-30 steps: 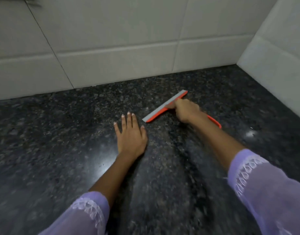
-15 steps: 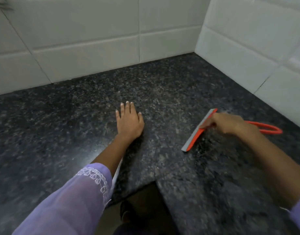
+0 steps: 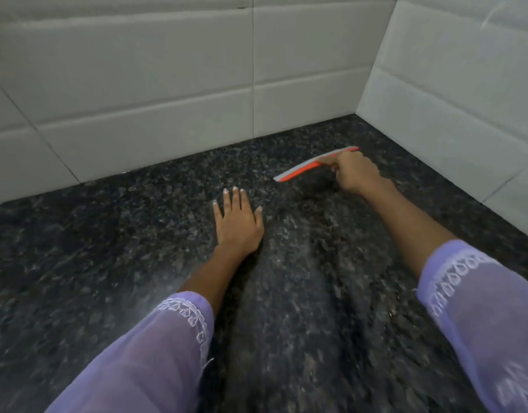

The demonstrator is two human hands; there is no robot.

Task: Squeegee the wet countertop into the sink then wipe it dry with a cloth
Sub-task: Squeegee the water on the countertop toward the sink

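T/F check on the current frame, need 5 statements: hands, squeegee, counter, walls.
1. The right hand grips the squeegee. True.
2. The left hand holds a cloth. False: it lies flat on the countertop, fingers straight, holding nothing.
3. The squeegee blade sits near the corner of the tiled walls. True.
4. A sink shows in this view. False: only countertop and tiles show.
5. Both sleeves are red. False: they are light purple.
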